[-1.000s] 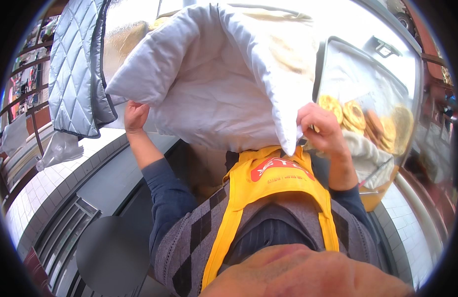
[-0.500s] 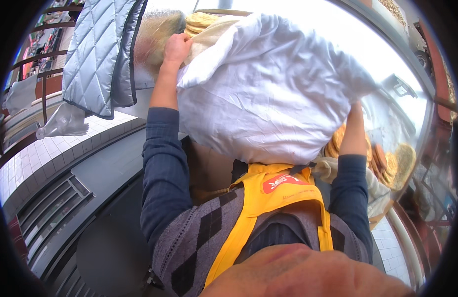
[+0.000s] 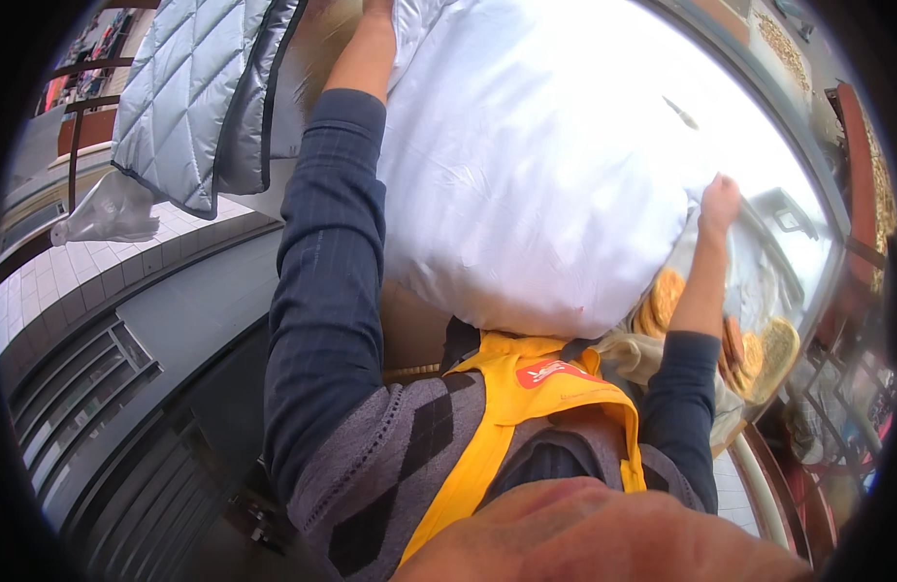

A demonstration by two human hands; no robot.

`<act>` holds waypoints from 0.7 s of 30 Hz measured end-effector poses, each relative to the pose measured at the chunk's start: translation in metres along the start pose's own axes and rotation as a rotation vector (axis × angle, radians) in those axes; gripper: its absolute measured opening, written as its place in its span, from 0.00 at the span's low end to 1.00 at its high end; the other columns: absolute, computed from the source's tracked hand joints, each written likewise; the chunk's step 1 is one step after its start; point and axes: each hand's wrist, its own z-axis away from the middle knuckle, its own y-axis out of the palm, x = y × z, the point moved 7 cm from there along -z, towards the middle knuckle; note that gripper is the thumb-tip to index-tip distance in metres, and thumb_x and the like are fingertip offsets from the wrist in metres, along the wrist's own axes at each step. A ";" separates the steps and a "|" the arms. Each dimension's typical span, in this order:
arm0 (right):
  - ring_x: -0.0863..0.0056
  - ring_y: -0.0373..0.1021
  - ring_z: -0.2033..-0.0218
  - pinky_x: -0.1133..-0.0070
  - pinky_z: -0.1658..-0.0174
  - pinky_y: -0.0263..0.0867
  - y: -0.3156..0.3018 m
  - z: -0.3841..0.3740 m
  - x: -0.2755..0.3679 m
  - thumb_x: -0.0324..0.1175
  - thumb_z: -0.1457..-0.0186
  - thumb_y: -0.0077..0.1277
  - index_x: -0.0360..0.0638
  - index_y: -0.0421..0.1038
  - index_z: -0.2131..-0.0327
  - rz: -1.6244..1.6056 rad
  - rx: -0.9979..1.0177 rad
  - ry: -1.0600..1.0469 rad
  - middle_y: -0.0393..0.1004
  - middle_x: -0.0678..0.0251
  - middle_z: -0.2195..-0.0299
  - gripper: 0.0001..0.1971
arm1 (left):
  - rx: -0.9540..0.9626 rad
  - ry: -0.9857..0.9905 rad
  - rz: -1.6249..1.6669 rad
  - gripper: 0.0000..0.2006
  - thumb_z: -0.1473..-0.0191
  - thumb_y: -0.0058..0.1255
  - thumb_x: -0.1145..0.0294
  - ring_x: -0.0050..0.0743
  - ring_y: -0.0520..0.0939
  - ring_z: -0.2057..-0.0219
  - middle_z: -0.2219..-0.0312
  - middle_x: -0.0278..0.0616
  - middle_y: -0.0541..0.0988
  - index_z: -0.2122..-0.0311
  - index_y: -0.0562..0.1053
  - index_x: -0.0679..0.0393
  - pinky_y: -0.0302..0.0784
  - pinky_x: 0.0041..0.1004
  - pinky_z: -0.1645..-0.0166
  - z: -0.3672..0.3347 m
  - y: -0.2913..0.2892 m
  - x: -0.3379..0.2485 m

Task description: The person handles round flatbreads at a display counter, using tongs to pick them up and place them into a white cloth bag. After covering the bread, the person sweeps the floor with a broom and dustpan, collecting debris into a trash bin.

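A large white cloth spreads in front of me, pulled fairly smooth, its near edge hanging against my yellow apron. At the upper edge of the view my left hand is mostly cut off; the cloth's bunched far left corner runs up to it, and its fingertips are out of sight. My right hand is closed in a fist at the cloth's right edge, with a fold gathered beside it. Just below that hand lie round golden flatbreads, partly hidden by my forearm. What lies under the cloth is hidden.
A silver quilted cover hangs at the upper left, with a clear plastic bag below it. More flatbreads lean at the right by a beige cloth. A metal-framed edge curves along the right side.
My left hand has moved up and away to the far edge, drawing the white cloth over the flatbreads there. The cloth is smoother, and my right fist now shows at its right edge.
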 end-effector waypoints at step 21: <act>0.46 0.75 0.61 0.61 0.56 0.69 0.015 0.008 -0.013 0.35 0.38 0.47 0.33 0.74 0.64 0.149 -0.069 -0.225 0.79 0.47 0.66 0.13 | -0.001 -0.169 -0.222 0.12 0.45 0.47 0.67 0.62 0.83 0.61 0.66 0.59 0.82 0.66 0.80 0.62 0.78 0.47 0.55 0.108 -0.031 0.070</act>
